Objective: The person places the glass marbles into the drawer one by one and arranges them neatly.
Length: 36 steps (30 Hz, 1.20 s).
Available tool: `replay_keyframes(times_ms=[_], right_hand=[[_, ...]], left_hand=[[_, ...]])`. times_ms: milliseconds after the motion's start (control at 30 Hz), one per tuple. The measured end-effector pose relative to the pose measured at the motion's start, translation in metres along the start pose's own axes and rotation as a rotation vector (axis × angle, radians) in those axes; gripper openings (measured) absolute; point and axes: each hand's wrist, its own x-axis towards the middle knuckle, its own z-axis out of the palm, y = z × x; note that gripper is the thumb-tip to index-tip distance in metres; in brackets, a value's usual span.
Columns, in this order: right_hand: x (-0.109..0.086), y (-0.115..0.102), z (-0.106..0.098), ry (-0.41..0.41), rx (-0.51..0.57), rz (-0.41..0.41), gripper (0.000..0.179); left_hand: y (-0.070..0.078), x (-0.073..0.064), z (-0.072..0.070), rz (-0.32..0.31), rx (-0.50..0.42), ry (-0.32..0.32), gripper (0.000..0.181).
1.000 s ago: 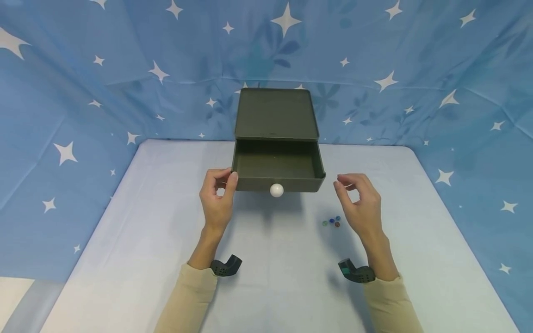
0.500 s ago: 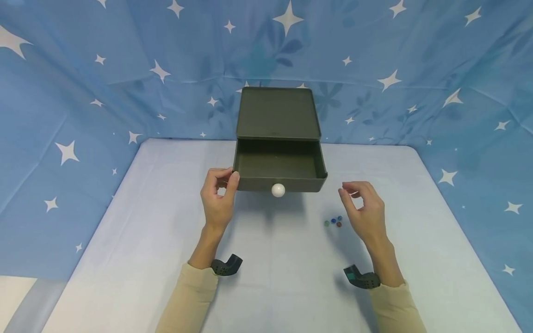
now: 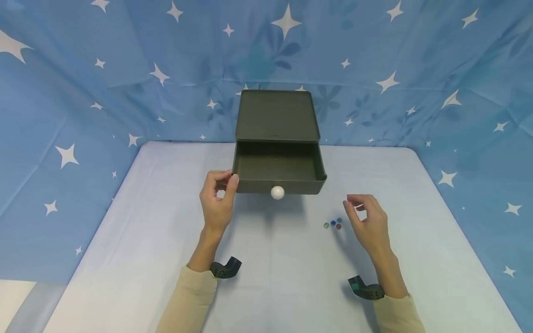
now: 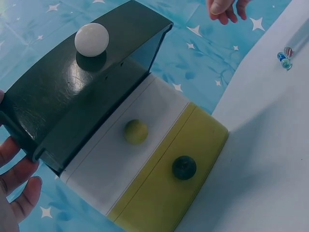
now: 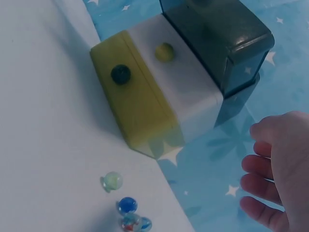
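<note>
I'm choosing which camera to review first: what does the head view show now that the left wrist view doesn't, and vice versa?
Only the head view: the cabinet top, the floor inside the open drawer, and the wrist cameras.

Only the left wrist view: the white drawer with its yellow knob, and the yellow drawer with its dark knob.

Both: the open drawer, white knob, marbles, left hand and right hand.

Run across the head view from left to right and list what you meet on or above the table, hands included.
Left hand → drawer → marbles → right hand.
</note>
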Motion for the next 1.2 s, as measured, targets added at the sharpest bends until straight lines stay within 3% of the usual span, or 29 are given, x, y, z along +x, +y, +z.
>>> replay_keyframes(times_ms=[467, 867, 1200], right_hand=[[-0.015, 0.015, 0.001, -0.047, -0.062, 0.084, 0.021], [-0.022, 0.025, 0.002, -0.159, -0.124, 0.144, 0.024], [-0.026, 0.034, 0.004, -0.257, -0.115, 0.207, 0.024]], left_hand=[[0.002, 0.000, 0.000, -0.013, 0.002, -0.005, 0.016], [0.001, 0.000, -0.001, -0.005, 0.000, -0.011, 0.015], [0.002, 0.000, -0.002, -0.004, 0.008, -0.017, 0.016]])
